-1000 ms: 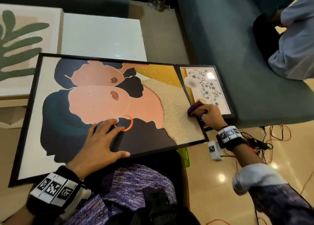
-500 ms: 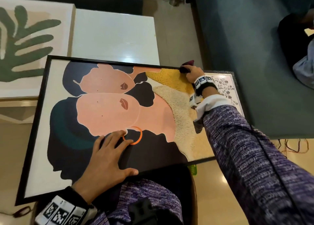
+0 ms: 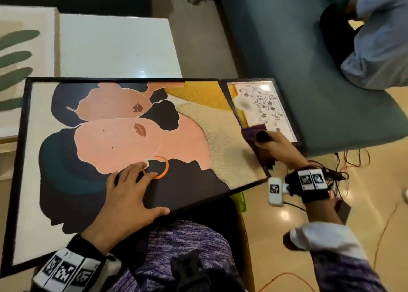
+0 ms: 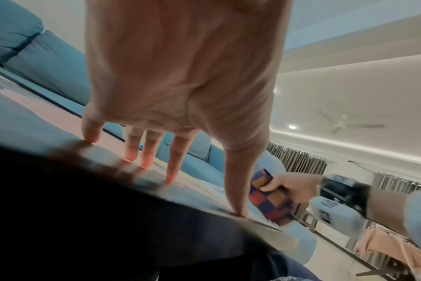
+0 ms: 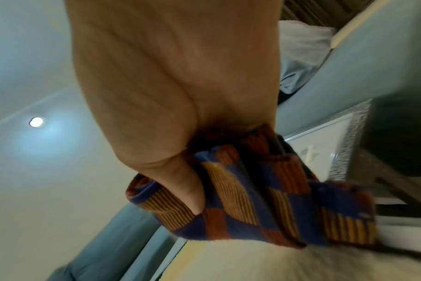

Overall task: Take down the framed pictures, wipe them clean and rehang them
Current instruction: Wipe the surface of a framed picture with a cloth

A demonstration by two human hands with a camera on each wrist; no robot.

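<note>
— Pinning the large framed picture point(image 3: 123, 137) across the lap, the left hand point(image 3: 130, 201) lies flat, fingers straight and spread, gripping nothing.

— And the frame's right edge?

— It runs away from the body. The right hand point(image 3: 279, 147), nearer it, has fingers curled round the checked cloth point(image 5: 248, 192), pressing it there. Just beyond lies a small framed picture point(image 3: 265, 106).
</note>
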